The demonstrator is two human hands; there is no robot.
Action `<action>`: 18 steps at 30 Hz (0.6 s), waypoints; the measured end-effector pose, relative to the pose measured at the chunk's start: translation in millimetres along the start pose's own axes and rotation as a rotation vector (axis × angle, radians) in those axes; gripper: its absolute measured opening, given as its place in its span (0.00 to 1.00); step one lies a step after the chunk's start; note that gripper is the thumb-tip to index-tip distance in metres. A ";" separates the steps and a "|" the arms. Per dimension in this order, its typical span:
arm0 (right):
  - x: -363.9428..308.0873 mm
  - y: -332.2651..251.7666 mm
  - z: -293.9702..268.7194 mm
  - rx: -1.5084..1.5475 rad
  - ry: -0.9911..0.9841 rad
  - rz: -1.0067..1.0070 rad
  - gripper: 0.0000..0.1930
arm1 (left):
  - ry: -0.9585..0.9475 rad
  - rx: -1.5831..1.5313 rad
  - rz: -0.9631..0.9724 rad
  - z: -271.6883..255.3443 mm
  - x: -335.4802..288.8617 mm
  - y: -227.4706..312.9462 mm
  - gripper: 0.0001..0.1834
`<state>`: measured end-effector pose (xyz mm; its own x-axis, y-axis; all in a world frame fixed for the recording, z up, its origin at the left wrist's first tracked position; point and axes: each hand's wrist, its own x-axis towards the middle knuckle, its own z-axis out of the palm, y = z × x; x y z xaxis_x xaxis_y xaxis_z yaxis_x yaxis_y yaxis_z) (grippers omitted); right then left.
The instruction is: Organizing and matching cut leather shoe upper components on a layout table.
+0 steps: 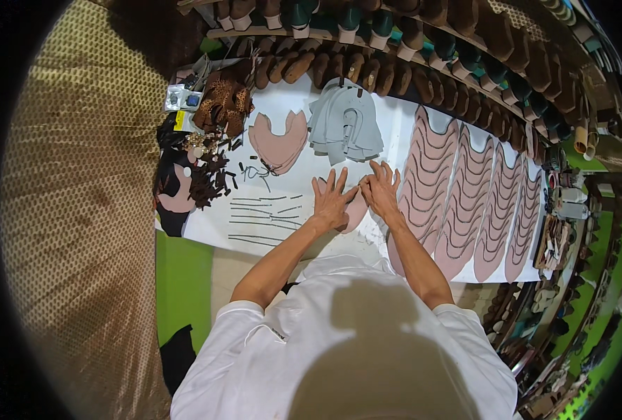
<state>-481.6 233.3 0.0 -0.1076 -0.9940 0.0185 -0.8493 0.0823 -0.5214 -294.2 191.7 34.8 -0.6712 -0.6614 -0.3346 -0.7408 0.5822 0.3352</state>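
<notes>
A pink, curved shoe-upper piece (355, 215) lies on the white tabletop close in front of me, largely covered by both hands. My left hand (332, 201) is spread over it, fingers stretched out and pressing down. Beside it, my right hand (382, 190) has its thumb and forefinger pinched at the piece's upper edge; whatever is between them is too small to tell. Just beyond my hands is a stack of grey-blue cut pieces (346, 122). A few pink curved pieces (279, 140) with dark edging rest to its left.
Long overlapping rows of pink pieces (423, 182) cover the table's right side. Thin dark strips (265, 218) lie at the left, near dark scraps (209, 178) and leopard-print pieces (223, 101). Racks of brown shoe lasts (370, 73) stand along the back. A gold patterned curtain (80, 210) hangs left.
</notes>
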 end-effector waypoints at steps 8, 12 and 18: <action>10.4 0.2 2.7 -0.043 -0.013 -0.033 0.08 | 0.031 -0.008 0.007 6.1 -1.3 -5.1 0.54; 12.0 1.3 4.5 -0.086 0.005 -0.010 0.08 | 0.045 -0.002 0.026 5.3 0.7 -4.0 0.54; 16.9 -21.7 -0.3 -0.069 0.076 0.298 0.07 | 0.075 0.027 -0.002 8.3 -6.6 3.5 0.53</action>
<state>-465.1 214.7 11.9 -0.3937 -0.9172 -0.0613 -0.8073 0.3769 -0.4540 -292.6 202.0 30.9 -0.6664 -0.6957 -0.2680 -0.7434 0.5927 0.3099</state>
